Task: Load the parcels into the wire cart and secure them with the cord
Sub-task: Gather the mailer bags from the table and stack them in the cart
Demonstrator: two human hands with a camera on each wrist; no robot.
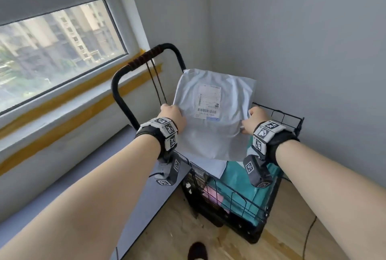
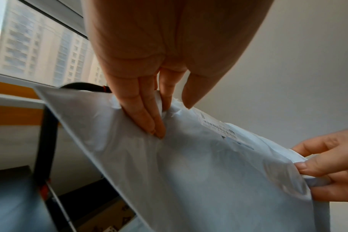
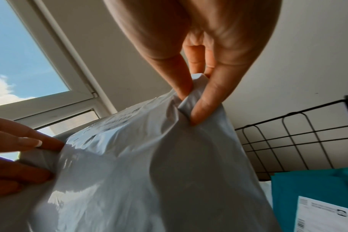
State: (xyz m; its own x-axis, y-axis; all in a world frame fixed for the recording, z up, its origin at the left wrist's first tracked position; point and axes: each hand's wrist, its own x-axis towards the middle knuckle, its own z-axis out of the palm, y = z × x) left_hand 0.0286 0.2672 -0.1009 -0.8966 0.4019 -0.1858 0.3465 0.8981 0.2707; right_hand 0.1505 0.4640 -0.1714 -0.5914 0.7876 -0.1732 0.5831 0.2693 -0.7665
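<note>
The black wire-mesh cart [image 1: 277,201] stands in the corner of the room and already holds parcels: a teal plastic mailer bag [image 1: 240,188] lies along its right side, a pale white flat parcel [image 1: 211,165] sits at the near left under the raised one, and something pink [image 1: 211,195] shows through the mesh lower down. Above the cart, a large light grey plastic mailer parcel [image 1: 211,113] is held up by both hands. The left hand [image 1: 172,116] pinches the parcel's left edge, fingers underneath and thumb on top; the right hand [image 1: 255,121] pinches a fold of the right edge between thumb and fingers. A white shipping label [image 1: 208,101] with barcodes faces up on the grey parcel; its print is too small to read. The teal bag's white label [image 3: 324,216] is likewise unreadable. A dark cord [image 1: 155,81] hangs from the cart's black curved handle [image 1: 146,61], just left of the grey parcel
</note>
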